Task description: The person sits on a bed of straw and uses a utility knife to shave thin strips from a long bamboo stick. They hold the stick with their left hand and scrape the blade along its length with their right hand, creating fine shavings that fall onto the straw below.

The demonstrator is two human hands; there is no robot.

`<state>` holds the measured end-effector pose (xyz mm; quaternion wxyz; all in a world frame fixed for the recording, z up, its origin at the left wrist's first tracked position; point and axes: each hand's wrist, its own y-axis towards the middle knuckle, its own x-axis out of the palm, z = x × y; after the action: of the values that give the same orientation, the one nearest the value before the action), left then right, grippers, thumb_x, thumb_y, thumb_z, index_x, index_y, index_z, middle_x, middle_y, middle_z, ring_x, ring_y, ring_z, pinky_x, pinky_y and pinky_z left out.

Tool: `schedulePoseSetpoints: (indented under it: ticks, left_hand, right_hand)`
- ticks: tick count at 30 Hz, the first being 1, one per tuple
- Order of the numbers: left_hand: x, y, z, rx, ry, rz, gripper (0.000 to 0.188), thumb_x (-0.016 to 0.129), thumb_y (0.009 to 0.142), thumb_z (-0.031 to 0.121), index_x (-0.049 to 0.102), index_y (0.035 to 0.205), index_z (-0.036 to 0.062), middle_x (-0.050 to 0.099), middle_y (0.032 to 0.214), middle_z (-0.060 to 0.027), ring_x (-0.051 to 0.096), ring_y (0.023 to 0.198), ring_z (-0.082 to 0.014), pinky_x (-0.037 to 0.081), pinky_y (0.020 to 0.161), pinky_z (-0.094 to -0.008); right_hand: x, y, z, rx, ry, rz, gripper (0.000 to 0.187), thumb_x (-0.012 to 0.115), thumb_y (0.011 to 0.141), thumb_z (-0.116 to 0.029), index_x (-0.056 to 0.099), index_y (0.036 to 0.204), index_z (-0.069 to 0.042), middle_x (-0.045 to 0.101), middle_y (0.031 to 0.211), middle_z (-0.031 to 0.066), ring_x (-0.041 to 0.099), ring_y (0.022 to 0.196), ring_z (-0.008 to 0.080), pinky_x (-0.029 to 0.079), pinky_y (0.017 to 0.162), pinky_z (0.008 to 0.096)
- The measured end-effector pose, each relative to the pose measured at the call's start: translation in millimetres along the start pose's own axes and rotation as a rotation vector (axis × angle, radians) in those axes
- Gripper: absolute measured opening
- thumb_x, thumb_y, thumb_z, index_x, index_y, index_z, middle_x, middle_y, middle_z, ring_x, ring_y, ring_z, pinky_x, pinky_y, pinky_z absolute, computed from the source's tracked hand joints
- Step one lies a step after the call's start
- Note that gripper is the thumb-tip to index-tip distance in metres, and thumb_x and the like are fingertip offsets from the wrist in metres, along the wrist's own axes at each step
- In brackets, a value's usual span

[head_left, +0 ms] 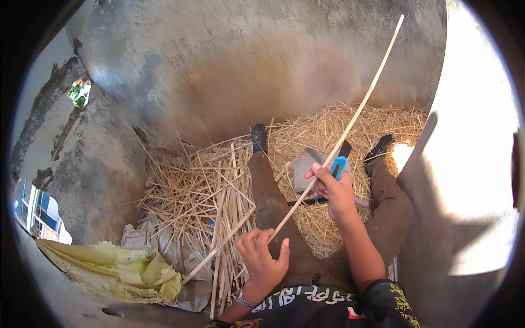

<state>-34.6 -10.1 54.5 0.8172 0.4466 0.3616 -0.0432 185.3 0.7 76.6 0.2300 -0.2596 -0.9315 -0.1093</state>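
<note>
A long, pale, thin stick (pixel 361 106), bamboo-like, slants from upper right down toward my lap. My right hand (pixel 332 188) is closed at its middle, thumb and fingers against it, with a blue-handled cutter (pixel 338 167) also in the grip. Where the cutter's blade meets the stick, if at all, I cannot make out. My left hand (pixel 264 257) is at the stick's lower end, fingers loosely bent and thumb standing apart. The stick passes between thumb and fingers without a firm grip. Behind the right hand lies a grey block (pixel 302 174), with a grey blade-like piece (pixel 314 155) above it.
Several split sticks (pixel 221 229) lie piled left of my outstretched legs (pixel 273 199). Straw-like shavings (pixel 306 128) spread between and beyond my feet. A yellow sack (pixel 117 270) lies at lower left. A concrete wall (pixel 246 60) rises ahead; bright light falls at right.
</note>
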Motion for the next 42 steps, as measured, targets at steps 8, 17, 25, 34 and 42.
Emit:
schedulePoseSetpoints:
  ticks: [8, 17, 25, 34, 42]
  left_hand:
    - [1.6, -41.8, -25.7, -0.517, -0.790, -0.711, 0.037, 0.038, 0.110, 0.029, 0.055, 0.095, -0.0003, 0.046, 0.065, -0.0003, 0.043, 0.058, -0.0091, 0.038, 0.057, -0.0263]
    - [-10.2, -17.5, -32.2, -0.753, -1.025, -0.488, 0.035, 0.040, 0.110, 0.028, 0.057, 0.093, 0.0021, 0.038, 0.065, 0.0060, 0.032, 0.058, -0.0024, 0.027, 0.051, -0.0210]
    - [-14.3, 20.7, -40.3, -0.596, -0.712, -0.364, 0.028, 0.046, 0.108, 0.023, 0.061, 0.098, 0.0021, 0.044, 0.065, 0.0031, 0.038, 0.058, -0.0044, 0.032, 0.053, -0.0229]
    - [-16.7, 35.3, -43.3, -0.575, -0.671, -0.303, 0.028, 0.048, 0.107, 0.024, 0.063, 0.097, 0.0013, 0.047, 0.066, 0.0000, 0.041, 0.061, -0.0065, 0.034, 0.055, -0.0262]
    - [-7.3, 28.6, -22.8, -0.401, -0.422, -0.201, 0.023, 0.050, 0.105, 0.018, 0.061, 0.094, 0.0014, 0.055, 0.067, -0.0098, 0.051, 0.055, -0.0202, 0.037, 0.052, -0.0319]
  right_hand:
    - [-21.2, -4.1, -23.9, -0.047, -0.132, -0.004, 0.027, 0.064, 0.098, -0.026, 0.070, 0.096, 0.001, 0.045, 0.060, -0.0082, 0.037, 0.054, 0.0016, 0.029, 0.051, 0.0214]
    - [3.3, -9.3, -6.4, -0.380, -0.688, -0.081, 0.042, 0.050, 0.105, -0.036, 0.062, 0.115, 0.003, 0.059, 0.080, 0.0145, 0.059, 0.078, 0.0257, 0.047, 0.073, 0.0356]
    - [38.2, -22.7, 15.8, -0.835, -0.948, -0.205, 0.028, 0.076, 0.084, -0.027, 0.072, 0.099, -0.004, 0.065, 0.071, 0.0081, 0.063, 0.058, 0.0261, 0.050, 0.056, 0.0368]
    - [34.6, -26.6, 16.8, -0.921, -1.073, -0.325, 0.035, 0.081, 0.077, -0.030, 0.073, 0.102, -0.007, 0.062, 0.069, 0.0052, 0.062, 0.055, 0.0220, 0.048, 0.050, 0.0346]
    - [25.4, -21.6, 16.4, -0.903, -1.094, -0.204, 0.033, 0.080, 0.081, -0.031, 0.073, 0.102, -0.007, 0.062, 0.066, 0.0057, 0.059, 0.050, 0.0216, 0.046, 0.047, 0.0337]
